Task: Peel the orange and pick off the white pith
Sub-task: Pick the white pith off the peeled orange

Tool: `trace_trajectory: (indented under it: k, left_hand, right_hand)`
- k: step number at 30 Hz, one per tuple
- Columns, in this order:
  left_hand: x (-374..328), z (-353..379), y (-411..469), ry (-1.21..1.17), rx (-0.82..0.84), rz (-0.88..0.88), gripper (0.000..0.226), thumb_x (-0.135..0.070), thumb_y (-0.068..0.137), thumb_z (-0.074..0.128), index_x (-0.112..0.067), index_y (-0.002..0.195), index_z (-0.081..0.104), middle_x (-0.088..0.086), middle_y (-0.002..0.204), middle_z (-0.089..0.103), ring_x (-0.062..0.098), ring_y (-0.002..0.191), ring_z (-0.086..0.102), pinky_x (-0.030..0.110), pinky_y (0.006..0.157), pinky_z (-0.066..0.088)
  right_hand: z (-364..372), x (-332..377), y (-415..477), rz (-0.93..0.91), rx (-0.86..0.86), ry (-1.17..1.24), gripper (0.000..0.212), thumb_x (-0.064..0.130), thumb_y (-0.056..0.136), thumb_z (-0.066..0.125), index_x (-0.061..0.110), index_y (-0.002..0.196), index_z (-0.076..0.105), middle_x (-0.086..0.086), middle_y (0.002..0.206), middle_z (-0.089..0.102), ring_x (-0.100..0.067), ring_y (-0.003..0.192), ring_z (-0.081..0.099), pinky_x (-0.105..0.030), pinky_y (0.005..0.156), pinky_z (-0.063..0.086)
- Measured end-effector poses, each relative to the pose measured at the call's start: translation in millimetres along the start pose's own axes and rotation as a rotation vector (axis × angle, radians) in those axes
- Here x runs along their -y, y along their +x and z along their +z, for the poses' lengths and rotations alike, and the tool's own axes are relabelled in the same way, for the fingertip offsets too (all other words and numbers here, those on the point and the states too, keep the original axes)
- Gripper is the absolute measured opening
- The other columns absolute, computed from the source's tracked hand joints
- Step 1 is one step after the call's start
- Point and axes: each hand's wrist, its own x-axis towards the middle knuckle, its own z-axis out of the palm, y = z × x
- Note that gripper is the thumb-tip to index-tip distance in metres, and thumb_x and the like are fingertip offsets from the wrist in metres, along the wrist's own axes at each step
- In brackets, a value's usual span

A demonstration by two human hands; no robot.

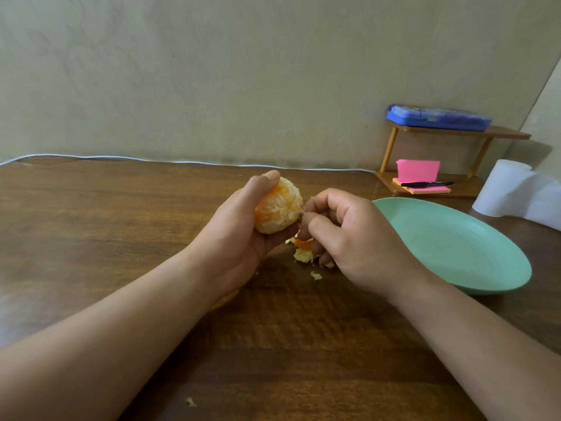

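My left hand (239,226) grips a peeled orange (280,208) above the wooden table, thumb over its top; white pith still streaks the fruit. My right hand (343,232) is just to its right, thumb and forefinger pinched together at the orange's right side, on a shred of pith too small to see clearly. Under that hand lie peel and pith scraps (303,250), one piece orange. Another peel piece (224,299) shows under my left wrist.
A green plate (473,253) sits right of my hands. Behind it stand a white paper roll (513,189) and a small wooden shelf (431,183) with pink sticky notes, a black pen and a blue case. A white cable (121,159) runs along the wall. A pith crumb (190,402) lies near me.
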Motion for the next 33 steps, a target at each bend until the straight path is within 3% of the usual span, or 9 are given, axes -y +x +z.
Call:
trace_trajectory:
  k: [3, 6, 8, 15, 21, 24, 28, 33]
  left_hand:
    - [1.1, -2.5, 2.0, 0.082, 0.002, 0.037, 0.041, -0.036, 0.101, 0.069, -0.005, 0.127, 0.064, 0.018, 0.123, 0.072, 0.035, 0.119, 0.073, 0.048, 0.099, 0.062]
    - [2.7, -4.8, 3.1, 0.172, -0.02, 0.08, 0.067, -0.043, 0.087, 0.079, -0.011, 0.141, 0.058, 0.017, 0.131, 0.071, 0.03, 0.114, 0.076, 0.047, 0.095, 0.063]
    - [3.5, -5.2, 3.1, 0.191, -0.025, 0.099, 0.071, -0.042, 0.086, 0.081, -0.014, 0.146, 0.055, 0.015, 0.133, 0.07, 0.028, 0.113, 0.076, 0.045, 0.092, 0.064]
    - [4.2, -1.5, -0.5, 0.192, -0.03, 0.108, 0.06, -0.037, 0.094, 0.079, -0.013, 0.145, 0.056, 0.015, 0.13, 0.071, 0.027, 0.11, 0.077, 0.046, 0.093, 0.064]
    - [-0.9, 4.5, -3.5, 0.009, -0.007, 0.005, 0.033, -0.034, 0.102, 0.066, -0.006, 0.119, 0.065, 0.015, 0.11, 0.074, 0.028, 0.101, 0.076, 0.046, 0.096, 0.064]
    - [-5.1, 6.6, -5.8, -0.041, -0.037, -0.032, 0.032, -0.036, 0.101, 0.066, -0.008, 0.115, 0.065, 0.013, 0.101, 0.075, 0.026, 0.089, 0.077, 0.042, 0.086, 0.065]
    - [-8.5, 8.5, -9.3, -0.059, -0.038, -0.063, 0.033, -0.039, 0.101, 0.066, -0.009, 0.113, 0.065, 0.012, 0.088, 0.077, 0.027, 0.075, 0.077, 0.035, 0.07, 0.064]
    - [-9.2, 6.3, -9.8, -0.084, -0.026, -0.105, 0.042, -0.043, 0.099, 0.067, -0.007, 0.12, 0.064, 0.017, 0.094, 0.076, 0.03, 0.074, 0.077, 0.033, 0.06, 0.063]
  right_hand:
    - [0.0, -0.4, 0.4, -0.006, -0.012, -0.033, 0.01, 0.04, 0.105, 0.063, 0.033, 0.102, 0.069, 0.009, 0.088, 0.076, -0.008, 0.08, 0.073, -0.025, 0.063, 0.061]
    - [-0.2, -1.5, 2.4, 0.002, -0.012, -0.074, 0.01, 0.04, 0.106, 0.063, 0.033, 0.101, 0.069, 0.011, 0.088, 0.076, -0.004, 0.08, 0.073, -0.019, 0.061, 0.058]
    - [-0.6, -2.2, 2.8, 0.009, -0.007, -0.084, 0.008, 0.038, 0.105, 0.064, 0.032, 0.101, 0.069, 0.011, 0.088, 0.077, -0.002, 0.079, 0.073, -0.018, 0.061, 0.057]
    - [0.0, -2.6, 2.2, 0.005, -0.054, -0.059, 0.01, 0.03, 0.104, 0.069, 0.029, 0.094, 0.07, 0.006, 0.082, 0.076, -0.009, 0.073, 0.073, -0.025, 0.059, 0.06]
    - [-0.2, -2.5, 1.3, -0.047, -0.098, -0.026, 0.011, 0.028, 0.101, 0.07, 0.027, 0.091, 0.072, 0.007, 0.077, 0.073, -0.012, 0.073, 0.07, -0.024, 0.055, 0.058]
    - [-1.2, -3.4, 1.5, -0.058, -0.104, -0.02, 0.011, 0.025, 0.1, 0.071, 0.024, 0.089, 0.072, 0.006, 0.075, 0.071, -0.013, 0.071, 0.068, -0.029, 0.057, 0.058]
    - [-3.2, -3.6, 2.7, -0.075, -0.112, -0.018, 0.012, 0.023, 0.1, 0.071, 0.022, 0.088, 0.073, 0.007, 0.075, 0.071, -0.009, 0.068, 0.066, -0.021, 0.055, 0.053]
    - [-3.9, -4.7, 2.5, -0.079, -0.107, -0.02, 0.012, 0.022, 0.101, 0.07, 0.022, 0.089, 0.073, 0.007, 0.075, 0.071, -0.009, 0.069, 0.066, -0.019, 0.056, 0.052]
